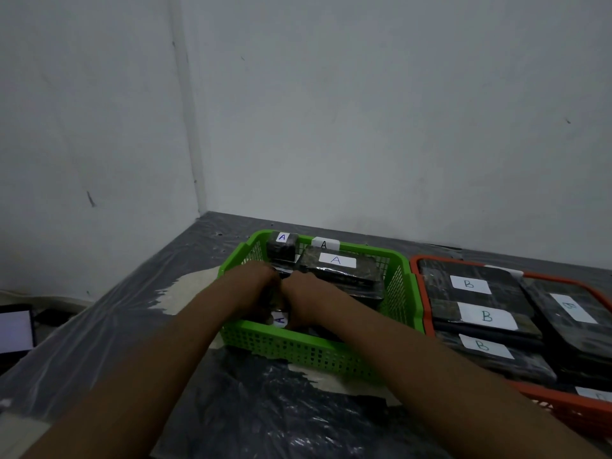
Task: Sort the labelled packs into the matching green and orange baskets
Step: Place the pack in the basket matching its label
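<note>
Jamming is the risk: left hand (pixel 256 286) and right hand (pixel 303 296), together, clamp an A pack (pixel 280 319) in the green basket (pixel 298 332); set crooked, it could wedge against stacked packs (pixel 341 270).

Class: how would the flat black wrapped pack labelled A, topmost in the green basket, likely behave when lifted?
The flat black film-wrapped pack labelled A probably stays stiff: its edges look straight. Its glossy wrap may be slippery. Broad and flat in the green plastic basket, it seems unlikely to roll.
</note>
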